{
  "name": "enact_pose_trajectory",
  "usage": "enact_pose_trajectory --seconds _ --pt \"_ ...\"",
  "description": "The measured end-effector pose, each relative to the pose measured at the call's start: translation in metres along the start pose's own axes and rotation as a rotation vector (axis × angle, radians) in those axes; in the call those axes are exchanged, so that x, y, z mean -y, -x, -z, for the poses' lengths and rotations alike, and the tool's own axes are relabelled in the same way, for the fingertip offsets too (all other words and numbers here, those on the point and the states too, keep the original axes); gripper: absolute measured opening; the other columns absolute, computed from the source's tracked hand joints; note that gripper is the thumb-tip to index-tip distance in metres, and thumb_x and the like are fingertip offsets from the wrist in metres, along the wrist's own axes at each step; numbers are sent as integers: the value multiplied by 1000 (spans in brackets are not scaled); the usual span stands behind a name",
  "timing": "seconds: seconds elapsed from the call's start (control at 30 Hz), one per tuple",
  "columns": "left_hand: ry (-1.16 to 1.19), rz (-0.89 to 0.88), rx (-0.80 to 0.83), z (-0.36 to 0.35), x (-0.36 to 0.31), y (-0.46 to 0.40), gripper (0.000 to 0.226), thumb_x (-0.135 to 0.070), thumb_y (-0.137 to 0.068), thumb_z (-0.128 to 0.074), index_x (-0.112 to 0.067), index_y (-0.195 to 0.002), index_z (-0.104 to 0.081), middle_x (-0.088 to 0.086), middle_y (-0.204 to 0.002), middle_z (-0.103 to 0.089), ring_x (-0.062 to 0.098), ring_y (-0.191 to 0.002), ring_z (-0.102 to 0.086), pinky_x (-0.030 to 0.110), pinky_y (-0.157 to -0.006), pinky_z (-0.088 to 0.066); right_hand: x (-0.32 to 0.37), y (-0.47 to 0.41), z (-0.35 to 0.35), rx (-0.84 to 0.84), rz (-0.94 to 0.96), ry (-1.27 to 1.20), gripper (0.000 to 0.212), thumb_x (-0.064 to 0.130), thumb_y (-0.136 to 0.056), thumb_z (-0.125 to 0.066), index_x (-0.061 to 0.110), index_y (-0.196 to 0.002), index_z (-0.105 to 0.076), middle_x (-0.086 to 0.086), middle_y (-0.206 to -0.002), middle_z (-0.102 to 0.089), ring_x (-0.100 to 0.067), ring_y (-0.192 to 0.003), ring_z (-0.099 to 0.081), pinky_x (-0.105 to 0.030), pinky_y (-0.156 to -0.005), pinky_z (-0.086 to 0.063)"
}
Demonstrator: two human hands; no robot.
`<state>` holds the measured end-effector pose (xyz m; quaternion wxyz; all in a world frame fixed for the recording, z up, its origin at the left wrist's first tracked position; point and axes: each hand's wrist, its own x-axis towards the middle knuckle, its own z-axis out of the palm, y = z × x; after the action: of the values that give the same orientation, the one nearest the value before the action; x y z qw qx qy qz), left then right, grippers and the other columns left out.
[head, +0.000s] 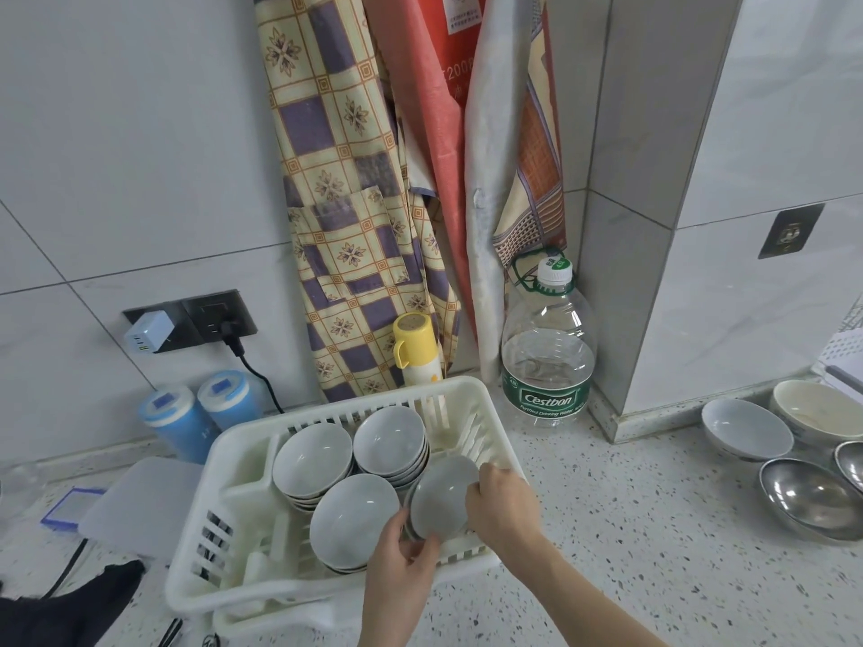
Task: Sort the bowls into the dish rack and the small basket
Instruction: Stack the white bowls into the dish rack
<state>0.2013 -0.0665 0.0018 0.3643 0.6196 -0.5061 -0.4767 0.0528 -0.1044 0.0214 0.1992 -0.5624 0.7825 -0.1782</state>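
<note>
Head view: both hands hold one pale grey bowl (443, 499) at the near right corner of the white plastic rack (196, 544) on the speckled worktop (630, 530). The left hand (401, 560) pinches the bowl's near rim, fingers curled under it; the right hand (499, 504) grasps the far right rim, fingers bent over the edge. Each grip is therefore closed on the bowl, not released. The bowl is tilted, its concave face toward the camera, and appears to rest on or just above a short stack in that corner; contact cannot be confirmed. Three other stacks (355, 464) of matching glazed bowls fill the rack to the left and behind, close together. The rack is slatted, with ribbed dividers along its right side. The deciding relation: the bowl lies between the two hands, directly over the rack's last open corner, so the likely move is straight down, with no sideways travel. Bowls not yet sorted lie well apart to the right: a grey ceramic bowl (746, 428), a cream bowl (817, 410) and polished steel bowls (810, 499); the right hand is nearer to them. A perforated white basket (845, 350) shows at the right edge. Glazed surfaces look smooth and likely slippery.
</note>
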Motion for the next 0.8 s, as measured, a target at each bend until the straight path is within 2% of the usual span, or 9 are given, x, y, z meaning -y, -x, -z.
enact_pose_trajectory --seconds 0.07,0.13,0.17,0.23,0.3,0.4,0.53,0.7,0.8 --pt "6 17 -12 -1 0 0 42 -17 -88 -69 -24 -127 -55 -6 -74 -76 13 -50 -60 28 -61 -55 -1 -2 -2 30 10 48 22 5 -87 -40 13 -67 -35 4 -59 -35 -14 -51 -39 -22 -42 -24" --pt "-10 28 -30 -3 -1 1 46 -18 -88 -68 -22 -131 -53 -10 -71 -75 13 -45 -59 20 -54 -51 0 -5 -3 70 21 112 12 6 -90 -41 12 -85 -51 3 -64 -39 -21 -66 -53 -23 -52 -36" --pt "-21 34 -38 -4 -1 1 49 -18 -88 -68 -22 -134 -51 -11 -71 -75 13 -44 -59 20 -55 -51 1 -6 -3 94 17 138 16 8 -91 -42 11 -96 -57 1 -70 -46 -23 -75 -59 -25 -58 -39" --pt "-30 45 -51 -5 -1 1 52 -20 -88 -67 -22 -137 -49 -11 -74 -76 15 -45 -61 25 -61 -53 2 -8 -4 129 3 178 25 10 -92 -44 8 -112 -59 -6 -95 -63 -25 -93 -67 -26 -65 -42" --pt "-24 52 -61 -7 -1 2 53 -20 -89 -66 -23 -138 -48 -11 -83 -76 16 -45 -63 28 -64 -54 2 -8 -6 125 0 188 29 7 -91 -44 9 -118 -54 -7 -107 -66 -24 -97 -67 -27 -65 -44" --pt "-10 63 -82 -8 0 2 54 -21 -89 -65 -23 -140 -47 -6 -99 -74 16 -45 -64 23 -61 -53 2 -9 -6 121 7 209 33 6 -89 -44 11 -121 -42 -5 -100 -64 -24 -91 -67 -29 -62 -48" --pt "-6 57 -115 -8 -1 2 54 -21 -89 -66 -24 -139 -48 -1 -113 -71 17 -43 -63 10 -50 -45 5 -11 -7 139 2 275 29 9 -91 -46 13 -120 -45 -5 -108 -65 -23 -94 -67 -30 -63 -49" --pt "-11 63 -119 -8 -4 5 54 -21 -88 -68 -26 -139 -48 -6 -109 -66 19 -44 -64 10 -50 -46 5 -10 -10 124 14 317 27 12 -92 -44 13 -118 -49 -5 -109 -64 -23 -98 -66 -31 -61 -45" --pt "-10 59 -109 -8 -5 8 55 -22 -89 -68 -25 -140 -48 -7 -111 -65 18 -44 -64 16 -56 -50 3 -11 -11 119 28 292 29 12 -93 -43 13 -120 -50 -6 -110 -64 -24 -100 -65 -31 -65 -46"
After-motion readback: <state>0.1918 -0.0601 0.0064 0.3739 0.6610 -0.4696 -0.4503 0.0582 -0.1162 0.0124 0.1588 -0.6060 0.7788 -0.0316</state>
